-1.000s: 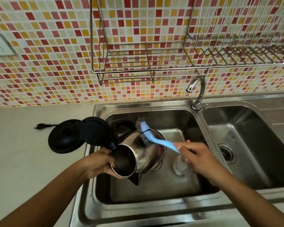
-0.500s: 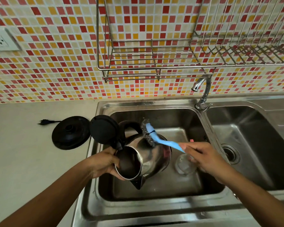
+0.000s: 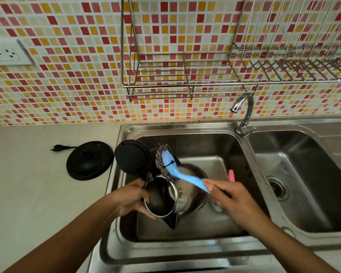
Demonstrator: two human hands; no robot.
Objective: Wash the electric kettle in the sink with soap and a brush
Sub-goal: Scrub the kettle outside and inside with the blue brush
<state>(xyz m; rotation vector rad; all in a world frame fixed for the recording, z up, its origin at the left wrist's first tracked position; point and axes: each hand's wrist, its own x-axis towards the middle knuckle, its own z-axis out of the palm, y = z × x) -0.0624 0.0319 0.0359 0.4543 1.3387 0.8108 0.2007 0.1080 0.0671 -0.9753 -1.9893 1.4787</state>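
Note:
The steel electric kettle (image 3: 187, 192) lies tipped on its side over the left sink basin (image 3: 201, 146), mouth toward me, its black lid (image 3: 133, 159) swung open to the left. My left hand (image 3: 130, 196) grips the kettle's rim at the left of the mouth. My right hand (image 3: 232, 201) holds the blue handle of a brush (image 3: 177, 170). The brush's wire-bristle head lies against the top of the kettle near the black handle. A pink object (image 3: 231, 175) stands in the basin behind my right hand, partly hidden.
The kettle's black base (image 3: 89, 160) with its cord and plug (image 3: 57, 148) lies on the counter left of the sink. A tap (image 3: 244, 115) stands between the two basins. The right basin (image 3: 303, 174) has a drain. A wire rack (image 3: 185, 75) hangs on the tiled wall.
The brush head has slid up and left along the kettle toward the lid hinge. My left hand keeps its grip on the rim.

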